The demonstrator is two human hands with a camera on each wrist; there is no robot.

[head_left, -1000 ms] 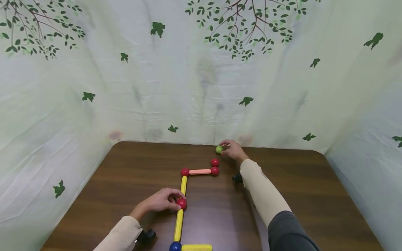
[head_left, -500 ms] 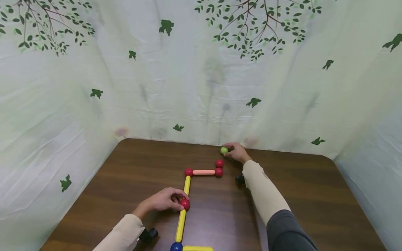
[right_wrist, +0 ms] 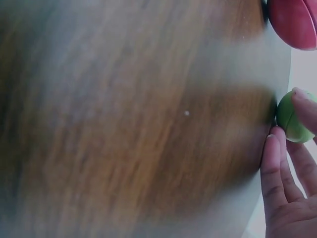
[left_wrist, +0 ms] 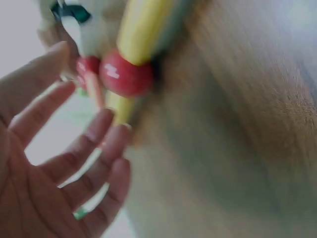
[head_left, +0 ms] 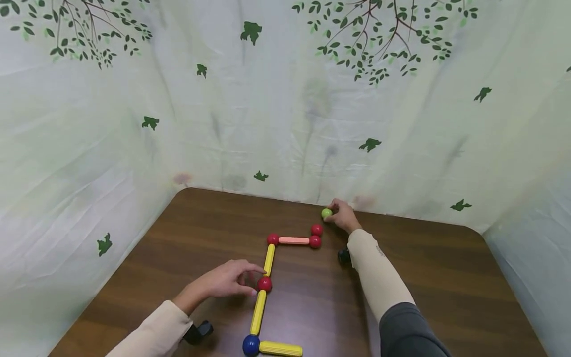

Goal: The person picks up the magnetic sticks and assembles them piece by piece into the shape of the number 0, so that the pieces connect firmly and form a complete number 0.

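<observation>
My left hand [head_left: 225, 281] is just left of a red ball [head_left: 264, 283] that joins two yellow rods. In the left wrist view its fingers are spread and relaxed, apart from that red ball [left_wrist: 126, 74]. At the back of the table my right hand [head_left: 345, 216] pinches a green ball [head_left: 326, 213] between thumb and fingers. The right wrist view has the green ball [right_wrist: 294, 119] low against the tabletop. From the upper yellow rod [head_left: 269, 259], a corner red ball [head_left: 272, 239] leads to a pink rod [head_left: 293, 241], ending at two red balls side by side.
Nearest me, a blue ball [head_left: 251, 345] joins the lower yellow rod [head_left: 258, 312] to another yellow rod [head_left: 281, 348] pointing right. The brown wooden table [head_left: 214, 223] ends at a pale leaf-patterned curtain [head_left: 285, 124].
My left hand has let go of the middle red ball and drawn back slightly left. My right hand stays at the green ball. The head view has shifted.
</observation>
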